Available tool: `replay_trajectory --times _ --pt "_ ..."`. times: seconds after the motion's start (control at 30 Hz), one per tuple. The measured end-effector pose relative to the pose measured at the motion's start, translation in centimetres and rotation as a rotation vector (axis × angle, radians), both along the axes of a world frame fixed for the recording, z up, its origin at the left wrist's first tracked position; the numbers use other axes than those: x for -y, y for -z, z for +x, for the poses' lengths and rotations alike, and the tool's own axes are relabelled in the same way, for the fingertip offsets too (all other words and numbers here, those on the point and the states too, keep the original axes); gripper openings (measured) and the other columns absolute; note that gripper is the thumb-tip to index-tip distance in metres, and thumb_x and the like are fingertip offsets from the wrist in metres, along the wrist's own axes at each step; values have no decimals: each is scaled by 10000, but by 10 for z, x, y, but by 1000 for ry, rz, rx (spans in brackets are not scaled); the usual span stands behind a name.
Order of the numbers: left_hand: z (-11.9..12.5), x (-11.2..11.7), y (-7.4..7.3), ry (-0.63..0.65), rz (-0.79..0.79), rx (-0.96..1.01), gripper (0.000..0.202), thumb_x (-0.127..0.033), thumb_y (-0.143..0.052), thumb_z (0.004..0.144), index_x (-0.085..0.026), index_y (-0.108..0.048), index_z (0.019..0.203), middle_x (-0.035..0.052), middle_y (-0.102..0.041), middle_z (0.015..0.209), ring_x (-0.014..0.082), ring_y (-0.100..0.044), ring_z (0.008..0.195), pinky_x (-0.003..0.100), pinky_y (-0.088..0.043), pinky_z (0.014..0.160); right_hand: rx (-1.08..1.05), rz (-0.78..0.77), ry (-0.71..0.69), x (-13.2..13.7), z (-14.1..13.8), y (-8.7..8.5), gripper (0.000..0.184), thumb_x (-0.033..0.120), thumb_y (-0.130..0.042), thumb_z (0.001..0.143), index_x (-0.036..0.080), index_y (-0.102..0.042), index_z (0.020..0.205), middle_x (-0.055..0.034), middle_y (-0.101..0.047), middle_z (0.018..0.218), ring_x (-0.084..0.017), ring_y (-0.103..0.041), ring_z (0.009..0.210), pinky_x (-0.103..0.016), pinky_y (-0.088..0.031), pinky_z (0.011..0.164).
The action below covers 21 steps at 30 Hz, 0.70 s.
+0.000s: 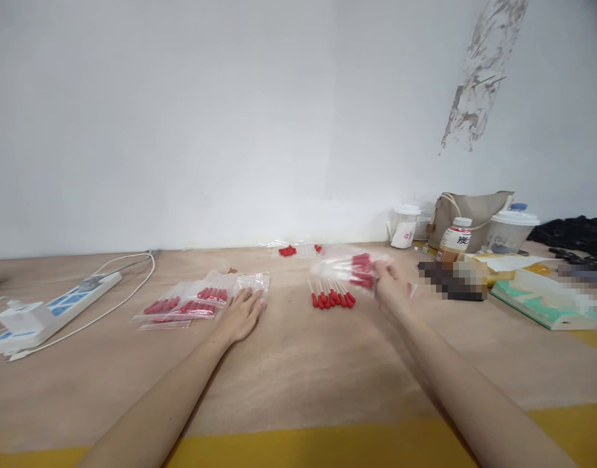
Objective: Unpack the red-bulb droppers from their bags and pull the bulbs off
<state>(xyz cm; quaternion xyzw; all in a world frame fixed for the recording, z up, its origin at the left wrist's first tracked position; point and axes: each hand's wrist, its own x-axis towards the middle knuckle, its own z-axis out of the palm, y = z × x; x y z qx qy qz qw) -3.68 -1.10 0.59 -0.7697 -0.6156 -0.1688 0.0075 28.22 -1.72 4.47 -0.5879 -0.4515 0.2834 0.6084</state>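
My left hand (242, 316) lies flat with fingers stretched out on a clear plastic bag (258, 281). Beside it, to the left, is a pile of clear bags (184, 300) with red-tipped sticks inside. My right hand (390, 286) is closed on one end of a clear bag of red-tipped sticks (361, 270), raised over the table and smeared by motion. Just below that bag, a row of loose red-tipped sticks (332, 299) rests on the table, red ends toward me.
Small red pieces (287, 250) lie by the wall on clear plastic. On the left is a power strip (67, 305) with a white cable (132, 305). To the right stand a paper cup (404, 227), a bottle (454, 240), a grey bag (474, 208) and a green-and-white tray (542, 302).
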Motion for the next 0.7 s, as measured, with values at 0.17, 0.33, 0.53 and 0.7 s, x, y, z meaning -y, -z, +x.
replay_trajectory --times 0.17,0.33,0.53,0.7 --pt "2 10 -16 34 304 353 496 -411 -180 893 -152 -562 1075 89 -541 1135 194 -440 1126 359 -327 971 -354 -103 -578 30 -80 32 340 543 -540 674 222 -442 725 -9 -566 642 -159 -552 583 -276 -456 518" --pt "26 43 -33 436 81 298 447 -431 -379 846 -211 -440 1231 59 -421 1303 196 -366 1204 362 -298 1011 -410 -186 -631 35 -97 49 305 463 -602 660 191 -466 679 19 -566 589 -123 -539 521 -265 -465 513" --pt "43 51 -15 654 -132 123 577 -441 -438 821 -220 -283 1331 73 -310 1380 214 -282 1264 390 -278 1025 -390 -466 -889 39 -66 27 202 172 -654 582 110 -611 769 -70 -664 737 -149 -624 661 -279 -503 642" --pt "40 48 -11 658 -125 162 536 -416 -443 827 -225 -322 1314 78 -359 1353 222 -321 1242 406 -286 1017 -328 -495 -884 43 -59 23 198 83 -629 538 105 -622 735 -56 -658 670 -148 -629 625 -264 -512 615"
